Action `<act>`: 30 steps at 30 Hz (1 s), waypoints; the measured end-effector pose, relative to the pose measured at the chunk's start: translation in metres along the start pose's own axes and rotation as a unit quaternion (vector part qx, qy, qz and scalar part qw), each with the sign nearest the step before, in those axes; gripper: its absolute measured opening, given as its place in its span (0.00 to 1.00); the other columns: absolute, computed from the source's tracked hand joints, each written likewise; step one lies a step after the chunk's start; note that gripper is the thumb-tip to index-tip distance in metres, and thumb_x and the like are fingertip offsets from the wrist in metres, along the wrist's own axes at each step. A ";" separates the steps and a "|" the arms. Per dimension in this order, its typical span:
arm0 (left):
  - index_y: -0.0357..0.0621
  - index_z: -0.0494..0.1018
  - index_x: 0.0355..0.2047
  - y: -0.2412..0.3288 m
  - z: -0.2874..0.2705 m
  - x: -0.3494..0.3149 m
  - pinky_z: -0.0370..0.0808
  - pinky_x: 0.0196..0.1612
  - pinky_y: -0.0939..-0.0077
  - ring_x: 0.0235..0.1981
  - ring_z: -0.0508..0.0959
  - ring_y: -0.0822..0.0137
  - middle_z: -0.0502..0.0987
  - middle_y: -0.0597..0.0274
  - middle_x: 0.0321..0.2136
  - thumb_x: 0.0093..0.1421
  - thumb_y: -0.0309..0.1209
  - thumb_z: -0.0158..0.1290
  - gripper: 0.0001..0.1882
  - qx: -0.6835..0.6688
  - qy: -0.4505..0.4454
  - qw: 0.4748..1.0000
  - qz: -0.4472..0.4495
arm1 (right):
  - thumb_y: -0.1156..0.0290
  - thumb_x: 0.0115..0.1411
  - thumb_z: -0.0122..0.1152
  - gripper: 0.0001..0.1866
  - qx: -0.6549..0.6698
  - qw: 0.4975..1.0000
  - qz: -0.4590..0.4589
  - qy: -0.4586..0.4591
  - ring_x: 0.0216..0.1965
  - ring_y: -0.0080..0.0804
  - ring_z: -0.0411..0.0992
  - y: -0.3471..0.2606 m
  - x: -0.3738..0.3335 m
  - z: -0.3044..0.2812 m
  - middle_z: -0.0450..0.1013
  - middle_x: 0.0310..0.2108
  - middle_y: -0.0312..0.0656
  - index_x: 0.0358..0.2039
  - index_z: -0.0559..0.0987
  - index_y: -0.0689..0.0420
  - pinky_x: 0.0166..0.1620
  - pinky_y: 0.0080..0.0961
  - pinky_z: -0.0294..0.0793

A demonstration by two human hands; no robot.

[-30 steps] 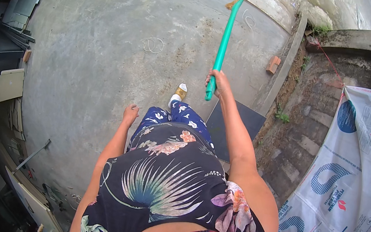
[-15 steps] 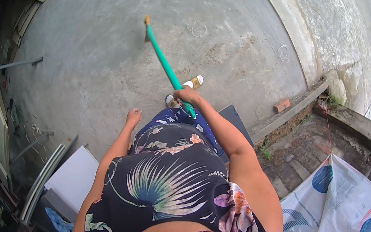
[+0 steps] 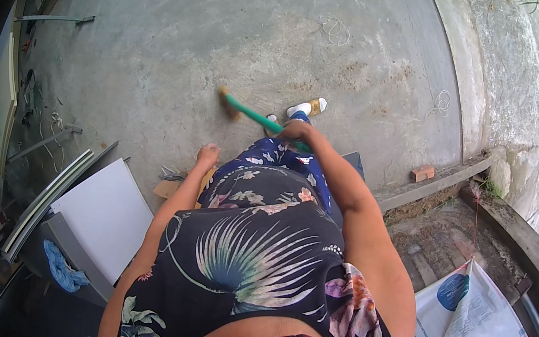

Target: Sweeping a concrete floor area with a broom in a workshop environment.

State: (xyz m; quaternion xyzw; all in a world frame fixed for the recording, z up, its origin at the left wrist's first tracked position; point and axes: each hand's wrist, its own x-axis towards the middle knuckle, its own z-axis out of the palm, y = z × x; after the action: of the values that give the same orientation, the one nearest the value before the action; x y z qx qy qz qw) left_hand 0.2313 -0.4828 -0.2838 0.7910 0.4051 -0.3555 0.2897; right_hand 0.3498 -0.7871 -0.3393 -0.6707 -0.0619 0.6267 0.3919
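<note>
My right hand (image 3: 295, 131) is wrapped round the green handle (image 3: 253, 114) of a long tool in front of my legs. The tool points to the left, and its brownish head (image 3: 229, 103) is smeared by motion over the concrete, so its exact kind is unclear. Part of the handle is hidden behind my right hand. At my left side, my left hand (image 3: 209, 154) hangs with loosely curled fingers and no visible object in it. One foot in a tan-and-white shoe (image 3: 307, 108) shows beyond my right hand; the other is partly covered by the handle.
Grey concrete floor (image 3: 187, 21) spreads ahead, with a loose pale cord (image 3: 337, 32) on it. A brick (image 3: 422, 173) lies by the low concrete curb (image 3: 432, 187) on the right. White panels (image 3: 103, 220), metal strips and a printed white sheet (image 3: 469, 334) flank me.
My right hand has moved slightly right and up in view. The tool has swung, its head coming closer to my feet and its handle lying flatter across the view. My view has shifted.
</note>
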 end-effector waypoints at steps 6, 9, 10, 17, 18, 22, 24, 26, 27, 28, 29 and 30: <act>0.36 0.67 0.41 0.056 0.030 0.010 0.72 0.25 0.77 0.20 0.74 0.67 0.75 0.54 0.27 0.50 0.34 0.48 0.20 0.032 -0.029 0.998 0.040 | 0.71 0.48 0.54 0.09 0.310 0.925 0.144 0.167 0.14 0.27 0.66 0.121 -0.088 -0.112 0.68 0.16 0.42 0.26 0.71 0.65 0.15 0.25 0.65; 0.36 0.67 0.42 0.066 0.024 0.015 0.71 0.27 0.77 0.21 0.75 0.68 0.75 0.54 0.28 0.50 0.34 0.48 0.20 0.047 -0.030 0.997 0.055 | 0.74 0.47 0.54 0.09 0.319 0.890 0.120 0.302 0.11 0.28 0.65 0.127 -0.088 -0.111 0.66 0.13 0.41 0.27 0.68 0.66 0.13 0.25 0.64; 0.36 0.67 0.42 0.067 0.036 0.009 0.71 0.28 0.77 0.21 0.75 0.67 0.75 0.53 0.28 0.50 0.34 0.48 0.20 0.035 -0.031 0.998 0.048 | 0.74 0.47 0.54 0.09 0.311 0.893 0.123 0.301 0.11 0.28 0.65 0.131 -0.096 -0.111 0.66 0.13 0.41 0.27 0.68 0.66 0.13 0.25 0.64; 0.36 0.69 0.40 0.008 0.045 0.020 0.71 0.31 0.73 0.23 0.75 0.63 0.74 0.50 0.31 0.49 0.37 0.49 0.20 0.070 -0.014 0.997 0.015 | 0.70 0.49 0.53 0.22 0.305 0.933 0.021 0.191 0.17 0.27 0.67 0.081 -0.119 -0.049 0.68 0.20 0.41 0.45 0.66 0.59 0.19 0.23 0.68; 0.36 0.69 0.39 -0.009 0.051 0.028 0.71 0.32 0.73 0.24 0.76 0.63 0.75 0.50 0.30 0.48 0.37 0.49 0.20 0.104 0.004 0.994 0.045 | 0.68 0.48 0.54 0.23 0.236 0.958 0.005 0.165 0.20 0.28 0.68 0.081 -0.116 -0.043 0.69 0.22 0.41 0.46 0.67 0.59 0.23 0.24 0.69; 0.36 0.69 0.39 -0.016 0.071 0.018 0.71 0.31 0.73 0.24 0.76 0.64 0.75 0.51 0.29 0.48 0.37 0.49 0.20 0.106 0.004 0.993 0.057 | 0.62 0.46 0.56 0.24 0.146 0.989 -0.012 0.009 0.29 0.30 0.70 0.070 -0.099 -0.023 0.71 0.28 0.41 0.44 0.70 0.59 0.34 0.24 0.69; 0.36 0.69 0.39 0.027 0.079 -0.007 0.72 0.31 0.74 0.25 0.76 0.64 0.75 0.51 0.29 0.48 0.37 0.49 0.20 0.077 -0.011 0.997 0.029 | 0.63 0.46 0.56 0.23 0.118 0.993 0.005 0.005 0.27 0.29 0.70 0.090 -0.085 -0.016 0.71 0.28 0.41 0.43 0.71 0.59 0.32 0.23 0.69; 0.36 0.69 0.39 0.052 0.086 -0.024 0.72 0.30 0.75 0.25 0.76 0.65 0.75 0.52 0.30 0.48 0.36 0.49 0.20 0.041 -0.013 0.999 -0.008 | 0.64 0.47 0.57 0.21 0.107 0.993 0.044 -0.009 0.23 0.27 0.69 0.105 -0.084 -0.027 0.71 0.26 0.39 0.42 0.71 0.59 0.27 0.23 0.69; 0.35 0.68 0.40 0.057 0.090 -0.025 0.72 0.29 0.75 0.24 0.76 0.66 0.75 0.52 0.30 0.49 0.35 0.49 0.20 -0.006 -0.004 1.000 0.009 | 0.65 0.48 0.56 0.19 0.131 0.989 0.072 -0.015 0.20 0.25 0.68 0.121 -0.093 -0.042 0.71 0.24 0.39 0.41 0.71 0.58 0.25 0.22 0.68; 0.35 0.68 0.40 0.052 0.087 -0.030 0.72 0.28 0.76 0.23 0.76 0.67 0.75 0.52 0.30 0.49 0.35 0.49 0.20 -0.054 0.007 0.998 0.023 | 0.66 0.48 0.56 0.18 0.207 0.973 0.105 0.004 0.19 0.25 0.68 0.131 -0.109 -0.053 0.70 0.22 0.40 0.39 0.72 0.60 0.22 0.23 0.68; 0.35 0.68 0.40 0.054 0.089 -0.029 0.72 0.28 0.76 0.23 0.76 0.67 0.75 0.52 0.30 0.49 0.35 0.49 0.20 -0.061 0.012 0.998 0.019 | 0.67 0.48 0.56 0.16 0.278 0.950 0.138 0.029 0.17 0.25 0.67 0.146 -0.126 -0.076 0.70 0.20 0.40 0.37 0.72 0.61 0.19 0.23 0.67; 0.35 0.68 0.40 0.061 0.093 -0.026 0.72 0.28 0.77 0.22 0.76 0.67 0.75 0.52 0.29 0.49 0.35 0.49 0.20 -0.051 0.009 0.998 0.028 | 0.68 0.49 0.56 0.15 0.295 0.942 0.142 0.072 0.16 0.26 0.66 0.172 -0.136 -0.095 0.69 0.19 0.40 0.36 0.72 0.61 0.17 0.24 0.66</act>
State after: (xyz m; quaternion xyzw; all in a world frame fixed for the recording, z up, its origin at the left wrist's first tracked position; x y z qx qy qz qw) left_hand 0.2414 -0.5938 -0.3062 0.7892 0.4029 -0.3194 0.3358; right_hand 0.3360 -1.0256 -0.3447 -0.5705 0.2496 0.6158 0.4827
